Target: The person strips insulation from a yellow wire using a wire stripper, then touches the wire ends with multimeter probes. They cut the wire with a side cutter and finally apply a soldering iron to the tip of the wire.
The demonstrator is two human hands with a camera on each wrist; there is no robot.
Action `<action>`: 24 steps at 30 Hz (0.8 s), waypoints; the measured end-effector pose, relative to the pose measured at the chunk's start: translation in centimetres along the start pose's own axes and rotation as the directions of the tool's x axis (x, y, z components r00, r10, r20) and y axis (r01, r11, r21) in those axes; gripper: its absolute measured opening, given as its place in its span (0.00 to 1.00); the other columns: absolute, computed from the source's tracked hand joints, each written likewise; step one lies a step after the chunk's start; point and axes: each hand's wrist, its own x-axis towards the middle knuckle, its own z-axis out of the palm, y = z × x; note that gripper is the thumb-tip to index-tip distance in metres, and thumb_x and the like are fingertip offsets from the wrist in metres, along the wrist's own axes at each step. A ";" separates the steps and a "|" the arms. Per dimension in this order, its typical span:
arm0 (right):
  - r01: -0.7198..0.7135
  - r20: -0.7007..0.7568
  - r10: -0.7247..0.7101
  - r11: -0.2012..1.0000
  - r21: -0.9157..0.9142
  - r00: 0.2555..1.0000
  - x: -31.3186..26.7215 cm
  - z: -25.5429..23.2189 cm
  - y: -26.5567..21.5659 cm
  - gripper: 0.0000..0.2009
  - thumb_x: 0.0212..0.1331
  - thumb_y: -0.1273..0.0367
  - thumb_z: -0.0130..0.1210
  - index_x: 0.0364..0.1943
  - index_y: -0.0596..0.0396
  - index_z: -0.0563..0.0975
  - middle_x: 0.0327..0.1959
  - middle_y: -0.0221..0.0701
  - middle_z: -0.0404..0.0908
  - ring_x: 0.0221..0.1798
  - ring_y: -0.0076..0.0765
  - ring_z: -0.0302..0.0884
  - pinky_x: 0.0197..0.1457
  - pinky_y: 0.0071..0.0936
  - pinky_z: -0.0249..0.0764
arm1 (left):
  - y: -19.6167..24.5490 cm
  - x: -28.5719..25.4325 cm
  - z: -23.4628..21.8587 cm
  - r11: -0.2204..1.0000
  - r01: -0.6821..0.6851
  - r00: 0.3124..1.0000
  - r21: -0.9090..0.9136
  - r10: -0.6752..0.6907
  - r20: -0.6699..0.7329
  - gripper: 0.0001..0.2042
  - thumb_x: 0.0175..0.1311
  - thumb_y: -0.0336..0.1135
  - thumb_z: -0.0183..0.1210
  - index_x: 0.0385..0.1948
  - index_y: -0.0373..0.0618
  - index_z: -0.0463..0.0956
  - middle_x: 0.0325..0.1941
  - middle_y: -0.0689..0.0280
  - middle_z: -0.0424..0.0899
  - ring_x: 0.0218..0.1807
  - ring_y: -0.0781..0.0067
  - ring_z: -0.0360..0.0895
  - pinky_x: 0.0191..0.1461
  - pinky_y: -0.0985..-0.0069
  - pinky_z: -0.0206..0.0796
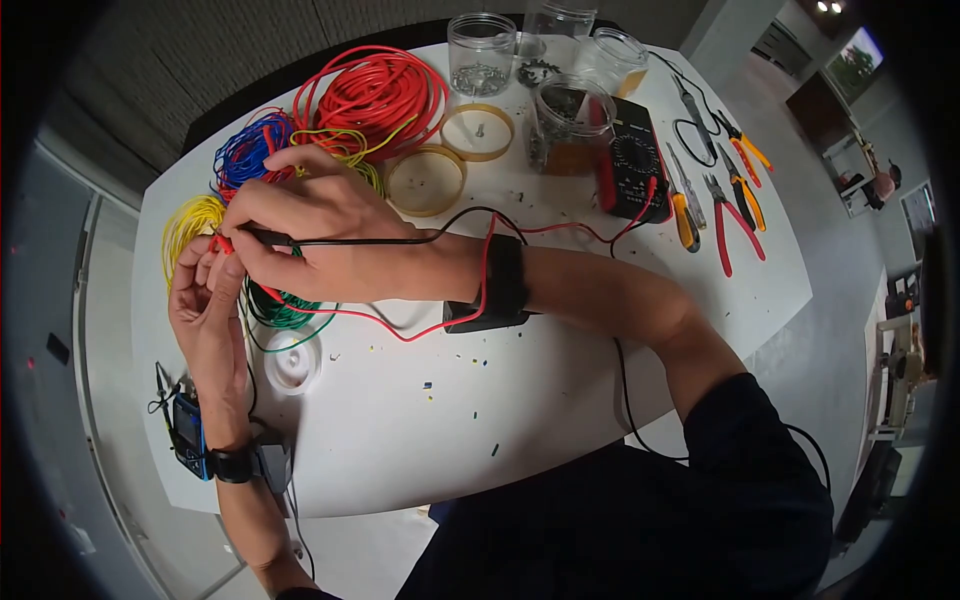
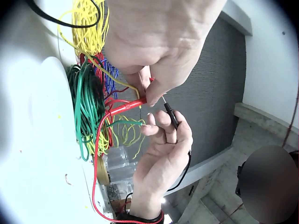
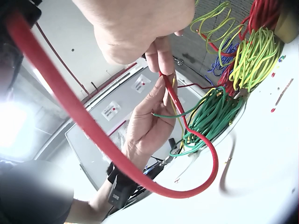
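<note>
My left hand (image 1: 205, 310) pinches a red multimeter probe (image 2: 126, 107) between thumb and fingers, at the left side of the table. Close against it, my right hand (image 1: 315, 225) holds a black multimeter probe (image 2: 171, 115), its metal tip pointing toward the left hand's fingertips. A green wire end (image 2: 128, 122) reaches the right hand's fingertips in the left wrist view. A yellow wire (image 2: 135, 89) runs up to the left fingers. Below the hands lies a coil of green wire (image 3: 215, 121). My fingers partly hide where the probe tips meet the wires.
Red wire (image 1: 375, 100), blue wire (image 1: 250, 155) and yellow wire (image 1: 190, 225) lie coiled behind the hands. Clear jars (image 1: 482, 50) and the multimeter (image 1: 635, 150) stand farther back. Pliers (image 1: 735, 225) and screwdrivers (image 1: 683, 215) lie right. A white spool (image 1: 293, 365) is near the left forearm.
</note>
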 end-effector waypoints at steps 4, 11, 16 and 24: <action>-0.011 -0.032 0.011 1.000 -0.001 0.999 0.0 0.0 -0.2 0.07 0.58 0.72 0.63 0.38 0.50 0.78 0.21 0.24 0.80 0.24 0.31 0.81 0.62 0.36 0.72 | -0.3 0.1 -0.5 1.000 0.004 1.000 -0.001 -0.004 0.009 0.18 0.69 0.23 0.64 0.58 0.38 0.73 0.54 0.62 0.83 0.57 0.77 0.79 0.66 0.77 0.68; 0.001 -0.015 -0.001 1.000 0.001 1.000 0.0 -0.2 -0.2 0.07 0.58 0.71 0.63 0.38 0.49 0.78 0.21 0.25 0.81 0.26 0.32 0.81 0.62 0.36 0.72 | -0.6 0.2 -1.1 1.000 -0.006 1.000 0.018 0.006 0.013 0.18 0.69 0.23 0.64 0.59 0.38 0.73 0.54 0.63 0.83 0.56 0.78 0.79 0.65 0.77 0.69; -0.025 0.000 0.025 1.000 0.000 1.000 -0.1 0.0 -0.1 0.06 0.58 0.70 0.63 0.38 0.49 0.78 0.21 0.25 0.81 0.27 0.31 0.82 0.63 0.36 0.71 | -0.5 0.2 -0.9 1.000 -0.004 1.000 0.018 0.004 -0.001 0.18 0.69 0.23 0.64 0.59 0.37 0.73 0.52 0.64 0.83 0.55 0.78 0.79 0.66 0.77 0.69; -0.022 0.005 0.023 1.000 -0.011 1.000 -0.3 0.1 -0.1 0.06 0.58 0.70 0.62 0.36 0.49 0.77 0.23 0.25 0.82 0.28 0.32 0.83 0.65 0.36 0.69 | -0.4 0.2 -0.8 1.000 -0.003 1.000 0.026 0.003 0.002 0.18 0.69 0.22 0.63 0.59 0.37 0.72 0.53 0.64 0.82 0.55 0.78 0.78 0.66 0.77 0.69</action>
